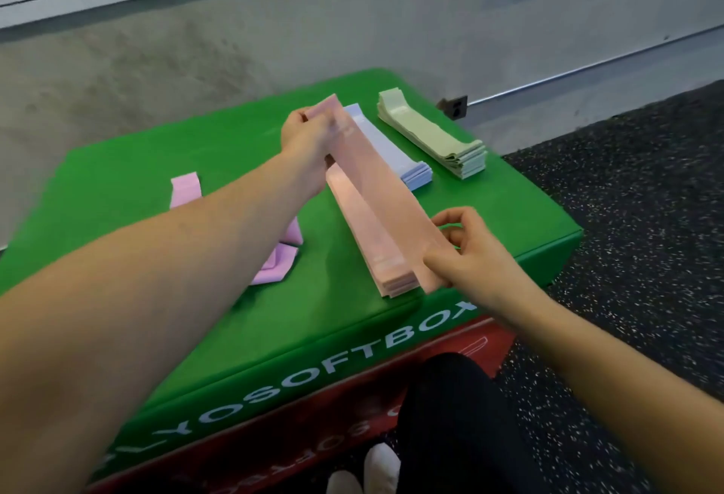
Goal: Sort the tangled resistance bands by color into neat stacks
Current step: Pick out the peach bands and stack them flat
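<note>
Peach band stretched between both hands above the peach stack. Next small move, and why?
Probably lower it flat onto the peach stack and square the ends. The left hand pinches the far end of the peach band and the right hand the near end; it hangs taut, roughly parallel to the stack but offset to its right.

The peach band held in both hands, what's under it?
Under the peach band lies the peach stack on the green box. The band hides the stack's right side, and the left hand covers its far end.
</note>
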The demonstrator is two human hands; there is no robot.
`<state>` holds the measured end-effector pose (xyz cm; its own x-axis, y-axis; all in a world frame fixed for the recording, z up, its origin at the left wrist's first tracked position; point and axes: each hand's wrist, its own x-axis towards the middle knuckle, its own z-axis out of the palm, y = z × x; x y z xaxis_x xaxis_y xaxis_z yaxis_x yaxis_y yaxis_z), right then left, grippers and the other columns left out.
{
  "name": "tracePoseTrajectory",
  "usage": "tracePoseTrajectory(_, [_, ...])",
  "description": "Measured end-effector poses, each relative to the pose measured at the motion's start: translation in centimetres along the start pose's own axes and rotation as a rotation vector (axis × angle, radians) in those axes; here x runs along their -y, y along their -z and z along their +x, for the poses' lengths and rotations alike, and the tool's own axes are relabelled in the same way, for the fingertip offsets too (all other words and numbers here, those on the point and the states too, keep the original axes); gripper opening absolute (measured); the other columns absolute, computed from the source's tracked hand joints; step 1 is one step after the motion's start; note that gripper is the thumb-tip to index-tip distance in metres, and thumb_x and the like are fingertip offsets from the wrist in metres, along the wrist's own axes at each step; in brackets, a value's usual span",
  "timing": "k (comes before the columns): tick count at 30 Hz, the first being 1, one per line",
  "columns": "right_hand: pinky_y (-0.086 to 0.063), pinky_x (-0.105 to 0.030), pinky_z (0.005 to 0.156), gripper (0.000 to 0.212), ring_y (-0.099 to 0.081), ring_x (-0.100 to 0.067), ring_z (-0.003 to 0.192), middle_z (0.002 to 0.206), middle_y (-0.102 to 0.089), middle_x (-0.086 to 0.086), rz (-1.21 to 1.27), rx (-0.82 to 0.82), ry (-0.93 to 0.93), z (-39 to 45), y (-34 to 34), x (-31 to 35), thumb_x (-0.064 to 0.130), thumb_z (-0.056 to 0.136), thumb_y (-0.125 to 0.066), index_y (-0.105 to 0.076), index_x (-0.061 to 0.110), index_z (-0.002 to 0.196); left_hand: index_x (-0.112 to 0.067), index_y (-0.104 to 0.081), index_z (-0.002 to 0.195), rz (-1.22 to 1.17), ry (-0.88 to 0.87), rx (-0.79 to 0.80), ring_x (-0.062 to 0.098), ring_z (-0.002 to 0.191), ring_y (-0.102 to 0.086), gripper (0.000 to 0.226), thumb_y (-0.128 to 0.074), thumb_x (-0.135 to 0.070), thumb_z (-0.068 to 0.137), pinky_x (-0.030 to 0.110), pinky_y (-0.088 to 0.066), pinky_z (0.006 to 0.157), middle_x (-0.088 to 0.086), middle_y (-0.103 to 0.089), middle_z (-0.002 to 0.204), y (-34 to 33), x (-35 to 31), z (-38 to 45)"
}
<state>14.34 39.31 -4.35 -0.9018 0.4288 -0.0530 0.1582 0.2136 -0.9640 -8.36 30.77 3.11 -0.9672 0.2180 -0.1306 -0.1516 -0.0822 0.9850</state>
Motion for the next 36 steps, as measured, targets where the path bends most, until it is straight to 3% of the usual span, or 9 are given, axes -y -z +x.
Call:
tracePoseTrajectory(4, [-0.053,-0.034,0.063,0.028,-0.065,-0.019,0.070,0.083,-0.071,-0.002,0.081,0.084,-0.027,2.0,-0.2,0.5,0.012,0.089,-0.072,-0.053,0.020,0.108,-0.018,-0.053,0.092,0.161,-0.041,-0.001,0.018,0.079,-0.062,0.012,-0.059,-0.008,0.095,0.029,-0.055,0.064,0.002,-0.062,0.092,0.7,0.4,3.0])
tracePoseTrajectory(8, [-0.046,-0.029,0.055,0.024,-0.058,-0.006,0.052,0.070,-0.067,0.000,-0.126,0.093,-0.022,4.1,-0.7,0.9,0.025,0.087,-0.076,-0.056,0.026,0.100,-0.017,-0.057,0.096,0.334,-0.074,0.027,0.024,0.094,-0.067,0.010,-0.065,-0.010,0.094,0.034,-0.060,0.074,0.005,-0.065,0.100,1.0,1.7,6.0])
tracePoseTrajectory(11, [-0.039,-0.026,0.050,0.021,-0.046,-0.006,0.045,0.069,-0.063,0.001,-0.277,0.140,-0.063,4.9,-0.9,0.5,0.030,0.086,-0.075,-0.059,0.026,0.101,-0.016,-0.059,0.103,0.550,-0.108,0.044,0.016,0.088,-0.059,0.012,-0.067,-0.018,0.095,0.031,-0.054,0.078,0.000,-0.062,0.100,0.9,3.0,6.8])
tracePoseTrajectory(17, [-0.054,-0.039,0.066,0.029,-0.062,-0.017,0.067,0.075,-0.065,0.003,-0.611,0.154,-0.083,4.4,-1.4,-1.1,0.052,0.084,-0.068,-0.053,0.035,0.101,-0.015,-0.060,0.106,0.800,-0.138,0.088,0.013,0.088,-0.055,0.014,-0.066,-0.019,0.095,0.022,-0.042,0.069,0.003,-0.061,0.111,1.4,6.1,8.5])
tracePoseTrajectory(19, [-0.056,-0.039,0.067,0.034,-0.063,-0.014,0.072,0.078,-0.064,0.006,-0.721,0.146,-0.073,4.0,-1.3,-1.0,0.061,0.085,-0.062,-0.048,0.037,0.105,-0.018,-0.059,0.104,0.878,-0.178,0.100,0.018,0.107,-0.056,0.015,-0.068,-0.023,0.094,0.030,-0.048,0.086,0.004,-0.057,0.123,1.6,6.8,9.0])
tracePoseTrajectory(21, [-0.056,-0.037,0.067,0.036,-0.063,-0.012,0.073,0.080,-0.063,0.009,-0.785,0.151,-0.060,3.8,-1.2,-0.8,0.066,0.087,-0.056,-0.046,0.038,0.108,-0.021,-0.057,0.106,0.912,-0.181,0.125,0.024,0.123,-0.051,0.019,-0.070,-0.026,0.093,0.041,-0.043,0.105,0.004,-0.053,0.134,1.8,7.0,9.7])
tracePoseTrajectory(26, [-0.055,-0.035,0.069,0.050,-0.062,-0.010,0.077,0.087,-0.061,0.013,-0.841,0.130,-0.067,3.9,-1.0,-1.0,0.076,0.084,-0.048,-0.044,0.040,0.118,-0.020,-0.041,0.143,1.007,-0.078,0.362,0.022,0.114,-0.051,0.056,-0.065,-0.017,0.093,0.033,-0.038,0.096,0.003,-0.050,0.125,2.0,6.1,10.6])
tracePoseTrajectory(32, [-0.040,-0.027,0.057,0.056,-0.058,-0.006,0.079,0.087,-0.054,0.018,-0.865,0.144,-0.127,3.8,-1.4,-0.3,0.077,0.079,-0.057,-0.055,0.037,0.118,-0.014,-0.047,0.145,1.235,0.021,0.484,0.028,0.123,-0.050,0.056,-0.066,-0.016,0.093,0.044,-0.035,0.115,0.011,-0.051,0.140,1.3,4.4,11.2])
tracePoseTrajectory(36, [-0.045,-0.027,0.056,0.048,-0.062,-0.009,0.076,0.084,-0.062,0.012,-0.869,0.201,-0.169,4.2,-1.7,0.4,0.069,0.081,-0.062,-0.062,0.028,0.108,-0.006,-0.046,0.144,1.250,0.066,0.494,0.026,0.117,-0.055,0.054,-0.064,-0.010,0.093,0.040,-0.046,0.105,0.012,-0.055,0.133,0.8,3.7,11.1])
